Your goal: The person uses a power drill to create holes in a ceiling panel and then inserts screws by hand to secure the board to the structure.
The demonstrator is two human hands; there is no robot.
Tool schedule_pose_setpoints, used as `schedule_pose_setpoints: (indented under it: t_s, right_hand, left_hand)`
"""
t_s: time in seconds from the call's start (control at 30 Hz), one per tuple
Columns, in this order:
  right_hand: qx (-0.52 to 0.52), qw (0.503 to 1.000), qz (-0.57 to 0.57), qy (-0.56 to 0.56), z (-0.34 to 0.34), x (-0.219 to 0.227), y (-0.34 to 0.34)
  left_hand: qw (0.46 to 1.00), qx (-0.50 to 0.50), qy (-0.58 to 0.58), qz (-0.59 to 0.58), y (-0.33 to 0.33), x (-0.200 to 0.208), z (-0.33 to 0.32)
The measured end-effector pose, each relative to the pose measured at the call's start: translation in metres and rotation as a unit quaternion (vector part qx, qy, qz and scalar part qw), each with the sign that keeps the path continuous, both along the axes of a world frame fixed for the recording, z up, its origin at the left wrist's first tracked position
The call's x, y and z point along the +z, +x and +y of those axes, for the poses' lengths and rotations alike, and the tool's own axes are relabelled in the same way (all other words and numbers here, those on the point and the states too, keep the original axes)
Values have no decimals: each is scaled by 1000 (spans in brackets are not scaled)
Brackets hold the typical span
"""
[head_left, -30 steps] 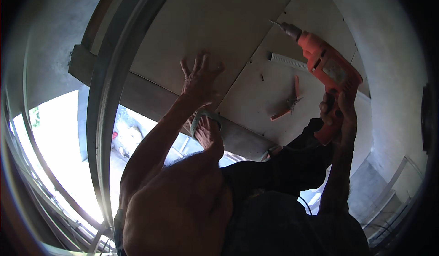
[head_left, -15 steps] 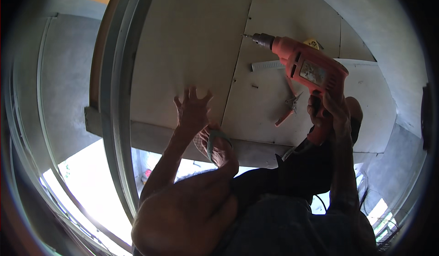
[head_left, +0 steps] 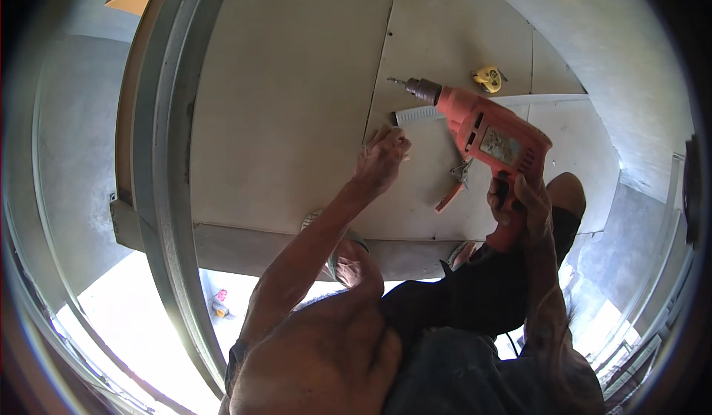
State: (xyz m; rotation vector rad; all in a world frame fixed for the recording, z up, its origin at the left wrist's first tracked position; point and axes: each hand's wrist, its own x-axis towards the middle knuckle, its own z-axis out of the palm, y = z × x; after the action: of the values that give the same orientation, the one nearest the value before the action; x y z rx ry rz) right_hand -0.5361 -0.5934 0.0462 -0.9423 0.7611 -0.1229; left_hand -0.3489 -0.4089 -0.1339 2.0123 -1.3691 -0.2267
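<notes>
My right hand (head_left: 525, 206) grips the handle of a red power drill (head_left: 493, 137), its fingers around the trigger area. The drill's chuck and bit point left, above the pale boards. My left hand (head_left: 383, 157) is closed near the seam between two boards, its fingers bent together. Whatever they hold, if anything, is hidden. Just beyond that hand lies a pale ribbed strip (head_left: 417, 114), partly behind the drill. Red-handled pliers (head_left: 451, 192) rest on the board between my two hands.
A yellow tape measure (head_left: 488, 79) lies beyond the drill. A metal upright (head_left: 167, 118) runs along the left side. My sandalled foot (head_left: 348, 259) rests at the boards' near edge (head_left: 245, 248), with a bright drop below it.
My left hand has moved right and away from me, from spread fingers to closed ones. A small dark piece on the board there no longer shows. The view has shifted slightly; the drill stays held.
</notes>
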Motion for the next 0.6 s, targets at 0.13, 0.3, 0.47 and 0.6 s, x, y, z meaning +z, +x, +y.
schedule_pose_setpoints:
  t_s: [0.13, 0.3, 0.47, 0.6]
  right_hand:
    - [-35, 998, -2, 44, 0, -6, -13]
    - [-46, 996, -34, 67, 0, -15, -22]
    - [-12, 992, -72, 100, 5, -11, -19]
    - [36, 990, -80, 112, 8, -11, -15]
  left_hand:
    - [1000, 7, -17, -25, 2, -8, -13]
    - [960, 147, -19, 237, 20, 34, -9]
    - [697, 164, -238, 656, 72, 53, 11]
    - [572, 138, -306, 749, 91, 72, 17]
